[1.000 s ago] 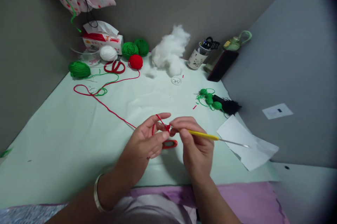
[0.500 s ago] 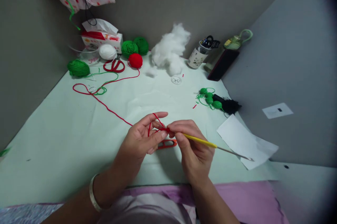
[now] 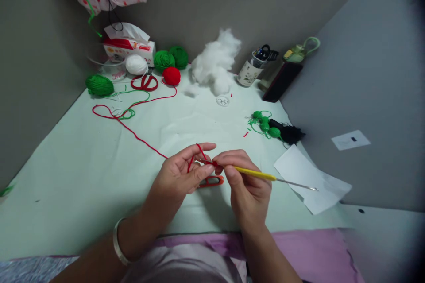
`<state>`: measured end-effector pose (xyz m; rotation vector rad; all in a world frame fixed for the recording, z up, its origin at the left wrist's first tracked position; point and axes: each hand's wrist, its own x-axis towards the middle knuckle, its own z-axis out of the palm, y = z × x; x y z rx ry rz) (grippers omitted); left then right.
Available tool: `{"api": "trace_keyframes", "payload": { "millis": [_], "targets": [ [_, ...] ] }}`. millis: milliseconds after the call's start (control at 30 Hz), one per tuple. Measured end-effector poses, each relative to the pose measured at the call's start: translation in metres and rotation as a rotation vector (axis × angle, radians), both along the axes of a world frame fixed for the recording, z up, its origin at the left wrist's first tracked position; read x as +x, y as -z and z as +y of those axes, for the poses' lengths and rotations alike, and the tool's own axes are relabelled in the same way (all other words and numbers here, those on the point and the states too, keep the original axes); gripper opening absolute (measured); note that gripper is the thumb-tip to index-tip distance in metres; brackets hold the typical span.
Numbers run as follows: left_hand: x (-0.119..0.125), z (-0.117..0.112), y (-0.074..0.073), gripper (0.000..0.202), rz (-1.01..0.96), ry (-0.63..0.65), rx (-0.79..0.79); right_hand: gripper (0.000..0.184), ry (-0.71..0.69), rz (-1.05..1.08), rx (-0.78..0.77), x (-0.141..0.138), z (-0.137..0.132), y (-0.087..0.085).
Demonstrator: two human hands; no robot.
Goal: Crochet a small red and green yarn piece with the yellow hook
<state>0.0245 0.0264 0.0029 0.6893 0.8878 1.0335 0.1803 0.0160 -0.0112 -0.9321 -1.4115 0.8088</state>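
Observation:
Between thumb and fingers, my left hand (image 3: 186, 172) pinches a small piece of red crochet (image 3: 214, 164). Red yarn (image 3: 142, 140) loops over its raised index finger and trails back across the table to a red yarn ball (image 3: 171, 76). My right hand (image 3: 247, 185) is closed on the yellow grip of a double-ended crochet hook (image 3: 255, 172). One metal end meets the red crochet between the hands; the other points right, over a white paper sheet (image 3: 314, 181). Under the hands lies an orange-handled tool (image 3: 212, 180), partly hidden.
Behind stand green yarn balls (image 3: 164, 60), a white yarn ball (image 3: 136, 65), red-handled scissors (image 3: 144, 83), a tissue box (image 3: 133, 49), white stuffing (image 3: 214, 63), a pen cup (image 3: 249, 72) and a dark phone (image 3: 282, 81). Green crocheted pieces (image 3: 264, 124) lie beside black thread (image 3: 287, 132) on the right.
Both hands have shifted slightly right. The hook's shaft has tilted a little flatter, and its left metal tip now shows by the yarn at the left fingers.

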Motion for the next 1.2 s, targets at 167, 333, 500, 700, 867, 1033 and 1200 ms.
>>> {"api": "trace_keyframes", "payload": {
  "millis": [167,333,500,700,867,1033,1200],
  "targets": [
    [0.005,-0.004,0.004,0.055,-0.082,-0.08,-0.032,0.034,0.107,-0.3,0.166,-0.002,-0.008,0.006],
    [0.002,-0.005,0.005,0.047,-0.284,0.026,-0.167,0.034,0.147,-0.308,0.199,0.001,-0.009,0.006],
    [-0.004,-0.003,0.001,0.03,-0.336,0.0,-0.161,0.02,0.022,0.2,-0.057,0.005,0.0,0.0],
    [0.003,-0.007,0.006,0.027,-0.279,0.001,-0.063,0.017,-0.06,0.212,-0.132,0.0,0.001,0.005],
    [0.001,-0.005,0.009,0.021,-0.184,0.04,-0.017,0.017,-0.067,0.188,-0.175,0.002,0.001,0.006],
    [0.004,-0.001,0.01,0.028,-0.119,-0.025,-0.015,0.023,0.022,-0.065,0.015,-0.001,-0.002,0.005],
    [0.006,-0.002,0.01,0.039,-0.268,-0.014,-0.13,0.04,0.19,-0.489,0.276,0.001,-0.009,0.011]
  ]
}}
